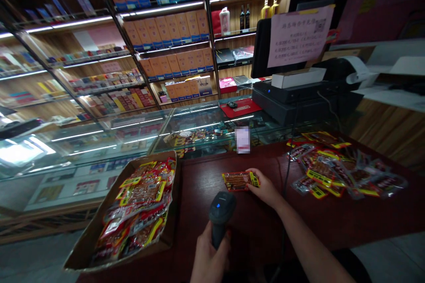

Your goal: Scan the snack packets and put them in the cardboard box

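Note:
My left hand (211,254) is wrapped round the handle of a dark barcode scanner (222,208), whose blue light is lit. The scanner's head faces away from me, just short of a snack packet (236,180). That packet is red and yellow with a clear window showing brown sticks inside. My right hand (264,188) pinches it by its right end, low over the dark red table (199,185). To the left stands an open cardboard box (175,212) filled with similar packets (142,194). On the right lies a loose pile of snack packets (325,170).
A glass display counter (195,119) runs behind the table, with a red mat (241,108) and a mouse (231,105) on it. At the back right stand a monitor (262,48) and a black cash drawer (282,101). A dark cable (288,177) crosses the table.

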